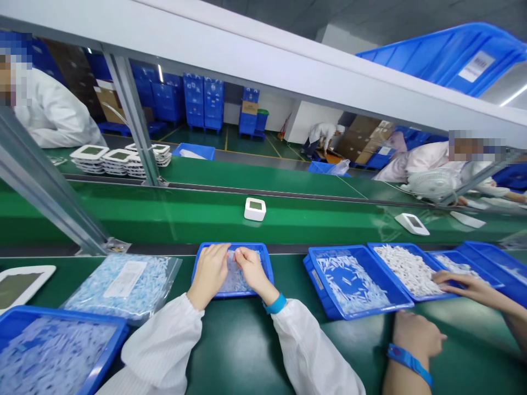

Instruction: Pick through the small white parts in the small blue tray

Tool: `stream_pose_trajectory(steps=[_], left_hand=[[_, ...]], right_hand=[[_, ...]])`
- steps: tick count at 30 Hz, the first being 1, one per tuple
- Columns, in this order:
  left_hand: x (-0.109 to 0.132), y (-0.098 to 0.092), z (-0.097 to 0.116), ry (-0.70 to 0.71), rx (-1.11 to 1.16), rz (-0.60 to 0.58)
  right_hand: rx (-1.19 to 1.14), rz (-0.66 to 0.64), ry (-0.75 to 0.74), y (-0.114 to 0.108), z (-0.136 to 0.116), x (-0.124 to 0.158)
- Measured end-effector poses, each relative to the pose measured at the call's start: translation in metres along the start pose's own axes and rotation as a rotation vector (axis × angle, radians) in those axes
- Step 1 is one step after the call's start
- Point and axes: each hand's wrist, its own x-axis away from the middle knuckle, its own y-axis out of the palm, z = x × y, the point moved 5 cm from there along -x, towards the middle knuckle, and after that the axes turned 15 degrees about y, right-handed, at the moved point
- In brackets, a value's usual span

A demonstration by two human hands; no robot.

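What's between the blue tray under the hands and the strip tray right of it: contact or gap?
Apart: the head view shows green tabletop between the middle blue tray and the strip tray.

From where I stand: both forearms angle in from frame bottom, white sleeves [164, 343]. Left hand [211, 271] mid-frame, back up, fingers bent. Right hand [252, 269] just beside it, thumb and fingers drawn together, wrist wearing blue band [275, 304]. Grips unclear.
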Motion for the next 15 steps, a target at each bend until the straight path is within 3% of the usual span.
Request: stream_pose_trajectory(steps=[5,9,15], left_hand=[[-0.001,0.0,0.002,-0.013,-0.083,-0.105],[-0.002,-0.002,0.002,-0.032,-0.074,-0.085],[-0.002,-0.001,0.001,-0.026,-0.018,-0.061]], right_hand=[[0.05,0.023,-0.018,0.0,-0.004,0.002],[0.082,0.073,-0.024,-0.003,-0.009,0.004],[0.18,0.009,-0.063,0.002,-0.011,0.007]])
